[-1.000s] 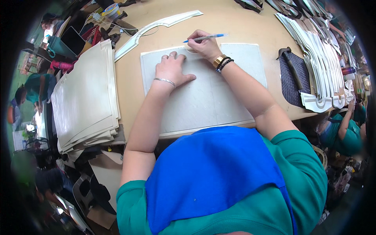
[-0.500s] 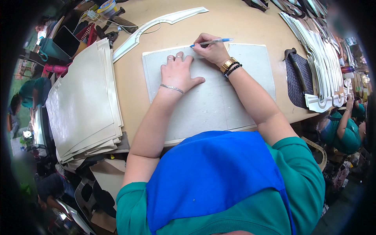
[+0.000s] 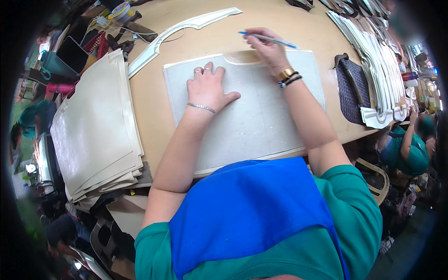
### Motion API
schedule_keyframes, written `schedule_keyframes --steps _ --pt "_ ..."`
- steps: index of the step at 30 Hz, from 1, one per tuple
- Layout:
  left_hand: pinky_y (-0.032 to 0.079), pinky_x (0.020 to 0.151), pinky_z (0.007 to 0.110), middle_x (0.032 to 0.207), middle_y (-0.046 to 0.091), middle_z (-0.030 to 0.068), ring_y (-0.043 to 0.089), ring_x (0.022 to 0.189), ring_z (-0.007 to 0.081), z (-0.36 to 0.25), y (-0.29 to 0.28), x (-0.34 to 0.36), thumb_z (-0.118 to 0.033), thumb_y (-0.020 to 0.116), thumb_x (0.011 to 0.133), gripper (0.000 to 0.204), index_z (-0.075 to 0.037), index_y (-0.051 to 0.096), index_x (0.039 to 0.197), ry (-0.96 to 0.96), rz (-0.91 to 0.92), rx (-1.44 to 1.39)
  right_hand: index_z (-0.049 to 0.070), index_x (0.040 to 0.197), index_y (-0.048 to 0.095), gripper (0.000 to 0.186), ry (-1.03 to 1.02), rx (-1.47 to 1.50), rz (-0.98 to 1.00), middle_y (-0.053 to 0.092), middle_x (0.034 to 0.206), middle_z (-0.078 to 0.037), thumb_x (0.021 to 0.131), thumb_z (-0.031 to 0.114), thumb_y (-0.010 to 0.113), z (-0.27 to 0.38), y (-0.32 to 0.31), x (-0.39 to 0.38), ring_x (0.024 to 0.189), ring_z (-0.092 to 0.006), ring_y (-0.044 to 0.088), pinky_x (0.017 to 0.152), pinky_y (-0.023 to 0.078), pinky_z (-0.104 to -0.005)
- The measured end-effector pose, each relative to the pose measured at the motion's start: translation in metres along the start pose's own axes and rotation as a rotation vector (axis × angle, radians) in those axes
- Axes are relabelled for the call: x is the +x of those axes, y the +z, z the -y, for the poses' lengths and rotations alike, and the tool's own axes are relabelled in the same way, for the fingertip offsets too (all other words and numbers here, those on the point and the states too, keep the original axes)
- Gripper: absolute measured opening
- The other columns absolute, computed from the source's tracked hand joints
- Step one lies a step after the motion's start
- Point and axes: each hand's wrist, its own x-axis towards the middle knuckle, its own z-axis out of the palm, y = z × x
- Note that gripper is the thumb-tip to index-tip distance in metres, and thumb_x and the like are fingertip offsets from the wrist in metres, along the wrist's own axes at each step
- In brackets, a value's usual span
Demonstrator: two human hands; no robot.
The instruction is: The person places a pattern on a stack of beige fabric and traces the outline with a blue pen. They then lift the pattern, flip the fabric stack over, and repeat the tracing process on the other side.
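My left hand lies spread on a grey pattern sheet, which has a pale piece under it and a curved notch in its top edge. My right hand grips a blue-and-clear pen near the right end of that notch, its blue tip pointing up and left. A long, curved white strip lies beyond the sheet. A stack of cream sheets lies to the left of my left arm.
A hammer rests on a dark textured pad at the right, beside stacked white cut pieces. Tools, cables and a tub sit at the back left of the tan table. Co-workers in teal are at both sides.
My right hand has risen from the sheet's top edge and moved right with the pen, uncovering the notch. My left hand stays spread on the sheet.
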Motion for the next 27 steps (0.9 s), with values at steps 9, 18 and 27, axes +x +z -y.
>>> schedule_keyframes --steps 9,18,27 --pt "0.046 0.094 0.047 0.140 0.044 0.0141 0.042 0.126 0.0353 -0.002 -0.003 0.002 -0.054 0.075 0.067 0.074 -0.014 0.054 0.126 0.002 0.021 0.004 0.003 0.078 0.061 0.008 -0.028 -0.350 -0.090 0.060 0.068 0.001 0.078 0.011 0.064 -0.017 -0.082 -0.013 0.062 -0.0054 0.052 0.057 0.043 -0.0214" --pt "0.049 0.084 0.048 0.134 0.045 0.0151 0.047 0.118 0.0354 0.002 0.004 0.001 -0.052 0.077 0.065 0.073 -0.010 0.055 0.121 0.050 -0.060 -0.006 0.003 0.074 0.060 0.010 -0.032 -0.395 -0.051 0.057 0.065 0.003 0.078 0.010 0.066 -0.015 -0.079 -0.015 0.060 -0.0045 0.049 0.053 0.040 -0.0215" --pt "0.050 0.084 0.047 0.136 0.045 0.0162 0.047 0.119 0.0360 0.003 0.006 0.001 -0.054 0.077 0.065 0.074 -0.010 0.055 0.121 0.056 -0.073 0.004 0.003 0.073 0.061 0.011 -0.036 -0.432 -0.044 0.057 0.064 0.002 0.077 0.010 0.067 -0.019 -0.080 -0.015 0.059 -0.0048 0.049 0.053 0.040 -0.0217"
